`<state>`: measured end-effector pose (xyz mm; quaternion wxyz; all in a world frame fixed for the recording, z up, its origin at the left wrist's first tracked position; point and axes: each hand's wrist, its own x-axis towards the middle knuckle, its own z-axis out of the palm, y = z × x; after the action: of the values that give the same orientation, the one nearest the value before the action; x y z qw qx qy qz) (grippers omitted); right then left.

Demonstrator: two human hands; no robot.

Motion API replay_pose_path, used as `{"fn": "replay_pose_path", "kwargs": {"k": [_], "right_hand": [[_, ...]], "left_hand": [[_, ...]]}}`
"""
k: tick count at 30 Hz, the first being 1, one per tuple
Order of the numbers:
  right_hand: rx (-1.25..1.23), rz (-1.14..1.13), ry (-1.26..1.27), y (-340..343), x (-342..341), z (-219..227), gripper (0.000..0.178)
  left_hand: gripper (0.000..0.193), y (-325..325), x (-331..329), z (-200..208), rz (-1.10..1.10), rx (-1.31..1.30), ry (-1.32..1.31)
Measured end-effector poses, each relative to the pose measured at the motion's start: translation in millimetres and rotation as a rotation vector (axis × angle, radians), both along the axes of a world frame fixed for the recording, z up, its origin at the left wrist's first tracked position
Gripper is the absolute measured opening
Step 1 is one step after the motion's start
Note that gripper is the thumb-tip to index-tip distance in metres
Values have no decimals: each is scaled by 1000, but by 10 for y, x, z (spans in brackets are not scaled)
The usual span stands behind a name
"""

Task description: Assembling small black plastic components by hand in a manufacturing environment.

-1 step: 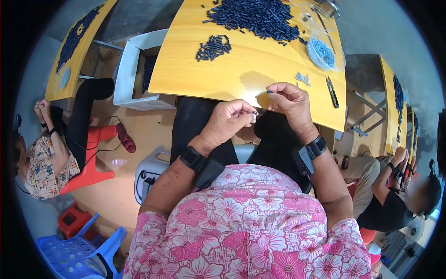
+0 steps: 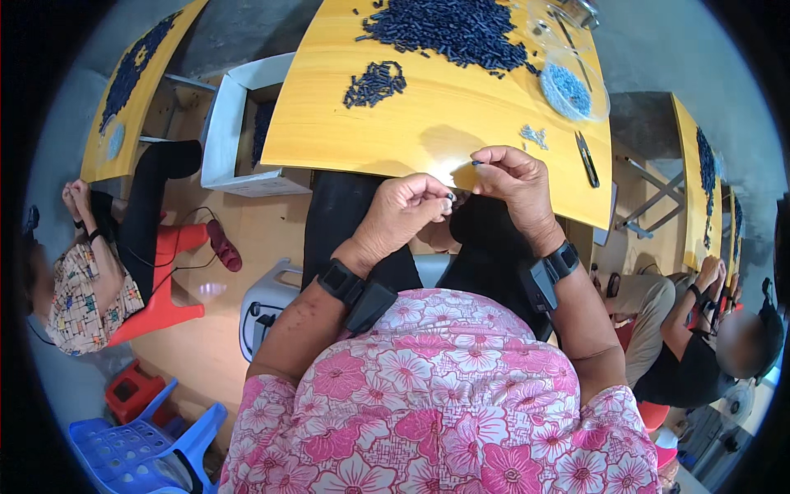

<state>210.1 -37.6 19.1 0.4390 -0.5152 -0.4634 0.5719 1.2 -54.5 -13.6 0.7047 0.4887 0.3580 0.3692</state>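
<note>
Just off the table's near edge, my left hand (image 2: 405, 210) is closed in a pinch. A small dark piece (image 2: 450, 197) shows at its fingertips, with something pale beside it. My right hand (image 2: 515, 183), a little higher and over the table's edge, pinches a small dark blue cylindrical piece (image 2: 477, 163) between thumb and forefinger. The hands are close but apart. Beyond them on the yellow table (image 2: 329, 140) lie a small heap of dark blue cylindrical pieces (image 2: 375, 85) and a larger pile of them (image 2: 448, 31). A little cluster of pale small parts (image 2: 533, 136) is beyond my right hand.
Black thread snips (image 2: 587, 159) lie at the table's right. Behind them a clear plastic tub (image 2: 603, 105) holds light blue bits. An open white box (image 2: 222, 136) stands left of the table. Other people sit at similar tables on both sides. A blue plastic chair (image 2: 123, 449) is at lower left.
</note>
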Motion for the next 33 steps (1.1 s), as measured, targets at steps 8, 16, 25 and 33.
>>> {"fn": "replay_pose_path", "kwargs": {"k": [8,16,25,33], "right_hand": [[79,85,107,-321,77,282,16],[146,123,-18,-463,-23,402,14],[186,133,-88,-469,-96,488,15],[266,156,-259,-458,-103,519,12]], "left_hand": [[14,-77,123,219,-3,76,41],[15,-166,112,425,-5,152,76],[15,-190,44,460,20,202,78],[14,-189,42,464,37,205,94]]}}
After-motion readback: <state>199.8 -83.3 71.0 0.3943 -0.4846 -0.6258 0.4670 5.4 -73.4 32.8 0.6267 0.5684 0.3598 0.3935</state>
